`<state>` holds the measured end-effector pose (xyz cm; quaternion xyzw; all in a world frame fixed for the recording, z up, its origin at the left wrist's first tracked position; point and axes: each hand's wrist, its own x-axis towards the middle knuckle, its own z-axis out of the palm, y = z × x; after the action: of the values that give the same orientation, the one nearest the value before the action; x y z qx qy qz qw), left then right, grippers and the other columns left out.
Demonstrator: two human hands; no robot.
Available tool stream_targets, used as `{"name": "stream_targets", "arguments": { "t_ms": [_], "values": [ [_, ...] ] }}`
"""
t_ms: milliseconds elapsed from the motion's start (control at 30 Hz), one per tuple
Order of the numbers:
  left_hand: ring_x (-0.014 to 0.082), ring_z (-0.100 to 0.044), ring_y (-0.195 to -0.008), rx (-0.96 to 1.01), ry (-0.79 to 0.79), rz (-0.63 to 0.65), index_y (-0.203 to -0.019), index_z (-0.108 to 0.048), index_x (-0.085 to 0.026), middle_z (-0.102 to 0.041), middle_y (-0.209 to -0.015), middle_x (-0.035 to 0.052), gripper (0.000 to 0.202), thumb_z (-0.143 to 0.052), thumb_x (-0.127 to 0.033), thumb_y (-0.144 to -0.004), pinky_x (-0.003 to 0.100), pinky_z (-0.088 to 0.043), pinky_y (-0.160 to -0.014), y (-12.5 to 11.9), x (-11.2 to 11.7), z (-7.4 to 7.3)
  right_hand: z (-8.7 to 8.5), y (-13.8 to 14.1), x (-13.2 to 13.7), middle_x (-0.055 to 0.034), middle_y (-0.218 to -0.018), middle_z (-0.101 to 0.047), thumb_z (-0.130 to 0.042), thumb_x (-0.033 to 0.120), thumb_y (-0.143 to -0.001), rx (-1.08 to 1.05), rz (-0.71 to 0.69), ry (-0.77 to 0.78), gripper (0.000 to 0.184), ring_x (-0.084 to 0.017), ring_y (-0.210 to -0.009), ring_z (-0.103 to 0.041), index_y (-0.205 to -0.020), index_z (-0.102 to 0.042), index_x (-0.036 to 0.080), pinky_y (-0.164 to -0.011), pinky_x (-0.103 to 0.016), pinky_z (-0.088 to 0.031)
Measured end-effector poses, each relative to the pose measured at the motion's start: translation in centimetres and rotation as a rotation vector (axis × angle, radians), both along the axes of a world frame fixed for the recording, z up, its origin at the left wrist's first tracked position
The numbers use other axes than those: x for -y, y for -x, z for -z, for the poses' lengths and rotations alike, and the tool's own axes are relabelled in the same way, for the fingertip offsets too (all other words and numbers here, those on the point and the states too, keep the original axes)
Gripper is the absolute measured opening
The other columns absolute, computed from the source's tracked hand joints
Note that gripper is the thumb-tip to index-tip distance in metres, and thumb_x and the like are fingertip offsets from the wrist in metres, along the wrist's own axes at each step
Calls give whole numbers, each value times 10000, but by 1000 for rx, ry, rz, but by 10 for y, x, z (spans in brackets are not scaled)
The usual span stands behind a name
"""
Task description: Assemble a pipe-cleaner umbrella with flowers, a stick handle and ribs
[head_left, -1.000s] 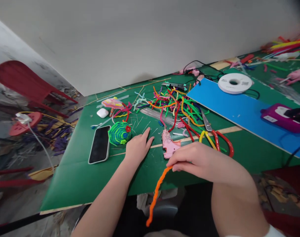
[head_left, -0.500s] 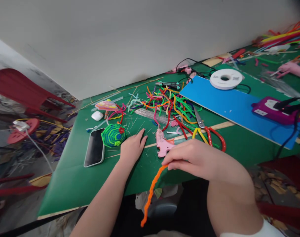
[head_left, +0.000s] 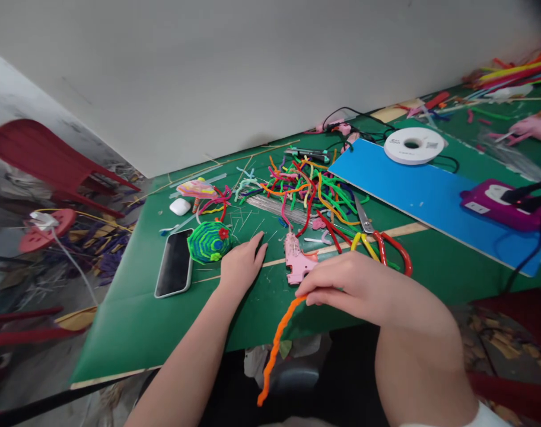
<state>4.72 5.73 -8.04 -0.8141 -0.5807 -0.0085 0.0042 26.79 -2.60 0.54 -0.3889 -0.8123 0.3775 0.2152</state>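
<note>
Orange and fuzzy, a pipe cleaner (head_left: 275,350) hangs from the right hand (head_left: 348,284), its upper end caught at the fingertips, where thumb and forefinger are pinched together on it. From that grip the strand bends to the left and runs down well below the fingers, passing in front of the near edge of the green table (head_left: 128,323), with its free tip over the person's lap. The right hand's remaining fingers are largely hidden behind the forefinger, so how they are held cannot be told. Just beyond the pinch lies a pink glue gun (head_left: 296,261), its nozzle pointing away from the person, and scissors (head_left: 365,222) with red and yellow handles lie to the right of it. The left hand (head_left: 241,264) is palm down on the table, well apart from the orange strand, with forefinger stretched forward and thumb standing slightly off from it; its other fingers are hard to make out. Close by its knuckles sits a green and blue striped dome (head_left: 206,242) bearing a small red flower, beside a dark-screened phone (head_left: 174,267). Farther back, a tangle of coloured pipe cleaners (head_left: 317,187) spreads near a blue board (head_left: 399,193) carrying a white spool (head_left: 397,150).
</note>
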Motion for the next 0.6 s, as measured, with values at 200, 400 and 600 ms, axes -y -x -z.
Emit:
{"name": "stream_targets", "arguments": {
  "t_ms": [200,400,600],
  "values": [
    [185,-648,-738,-22,-42,18,-1316,-412,-278,-697,-857,27,456,-293,-439,-907,254,-395,-547,1,-1,3,-1,0,0,30,-882,-705,-535,238,-860,13,16,8,171,-102,-804,-629,-949,-680,219,-717,-203,-417],
    [187,-634,-733,-109,-97,100,-1269,-480,-283,-670,-817,34,444,-242,-424,-921,262,-345,-516,1,3,4,-1,0,0,30,-878,-705,-541,253,-860,8,17,-4,170,-95,-803,-627,-949,-682,218,-732,-195,-412],
    [203,-627,-704,-146,-138,91,-1272,-481,-272,-652,-769,43,461,-217,-420,-924,274,-292,-482,-1,4,5,-1,-1,1,13,-881,-706,-532,248,-865,-2,17,-18,182,-98,-803,-626,-956,-682,197,-735,-191,-415]
  ]
}}
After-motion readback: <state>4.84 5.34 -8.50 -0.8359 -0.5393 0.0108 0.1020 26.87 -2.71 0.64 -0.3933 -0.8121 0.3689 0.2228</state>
